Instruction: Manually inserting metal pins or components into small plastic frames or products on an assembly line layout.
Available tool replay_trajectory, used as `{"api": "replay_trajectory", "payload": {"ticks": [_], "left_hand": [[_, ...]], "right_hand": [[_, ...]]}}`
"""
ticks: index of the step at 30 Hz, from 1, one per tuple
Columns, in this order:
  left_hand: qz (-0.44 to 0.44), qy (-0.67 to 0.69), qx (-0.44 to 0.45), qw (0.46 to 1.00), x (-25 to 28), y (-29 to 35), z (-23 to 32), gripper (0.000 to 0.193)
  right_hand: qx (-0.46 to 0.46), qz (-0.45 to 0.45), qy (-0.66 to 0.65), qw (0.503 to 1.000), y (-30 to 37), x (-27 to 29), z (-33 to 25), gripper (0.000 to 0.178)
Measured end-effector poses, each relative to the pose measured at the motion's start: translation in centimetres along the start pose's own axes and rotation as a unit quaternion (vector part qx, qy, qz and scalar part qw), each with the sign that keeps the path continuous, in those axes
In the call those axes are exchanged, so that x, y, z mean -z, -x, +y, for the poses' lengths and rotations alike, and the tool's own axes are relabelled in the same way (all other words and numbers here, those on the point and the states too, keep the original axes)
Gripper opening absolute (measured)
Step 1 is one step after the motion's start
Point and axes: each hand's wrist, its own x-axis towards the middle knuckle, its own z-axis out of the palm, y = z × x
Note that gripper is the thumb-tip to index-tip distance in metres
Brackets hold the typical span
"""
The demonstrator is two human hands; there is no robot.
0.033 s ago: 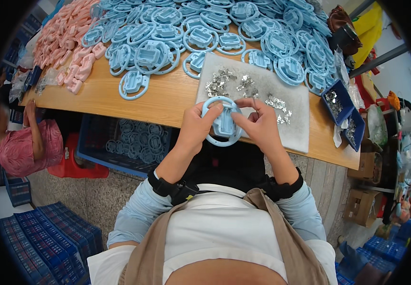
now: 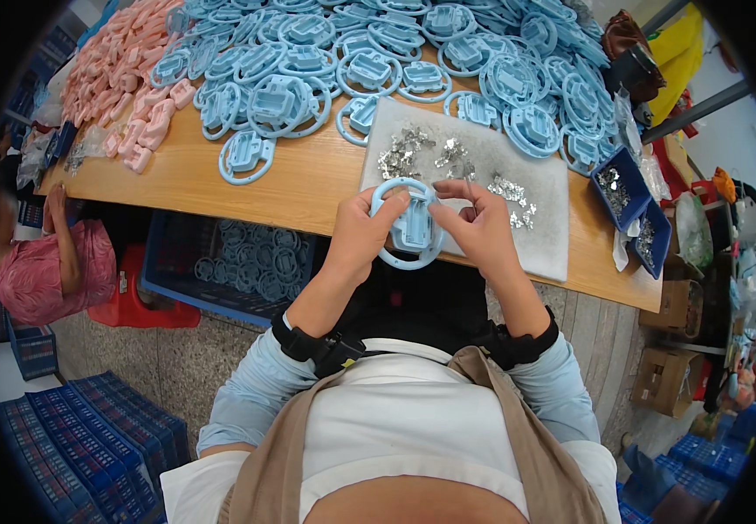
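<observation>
While the left hand (image 2: 360, 231) stays clamped on a light-blue, wheel-shaped plastic frame (image 2: 415, 229) at the near edge of the wooden table (image 2: 308, 188), the right hand (image 2: 484, 231) has barely shifted beside it; whether it pinches anything cannot be told. Handling appears mid-step.

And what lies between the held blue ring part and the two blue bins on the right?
In the head view: the right hand, then the pale pad with small metal pieces on it, then a strip of wooden tabletop.
</observation>
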Motion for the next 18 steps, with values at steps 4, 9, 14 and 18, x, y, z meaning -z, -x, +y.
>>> {"api": "replay_trajectory", "payload": {"ticks": [4, 9, 14, 18], "left_hand": [[-0.003, 0.039, -0.004, 0.999, -0.3, 0.3, 0.1, 0.024], [-0.014, 0.051, -0.029, 0.998, 0.1, 1.1, 1.3, 0.027], [-0.077, 0.092, 0.092, 0.989, 2.5, 1.8, 1.7, 0.031], [-0.057, 0.119, 0.083, 0.988, 3.6, 2.9, 1.5, 0.032]], "right_hand": [[-0.014, -0.028, -0.053, 0.998, -0.8, -0.4, 0.8, 0.032], [-0.017, -0.023, -0.106, 0.994, -1.0, -1.2, -0.5, 0.034], [0.032, -0.004, -0.023, 0.999, -0.1, -2.2, -2.8, 0.034], [0.048, -0.053, 0.010, 0.997, 0.5, -3.9, -3.4, 0.035]]}}
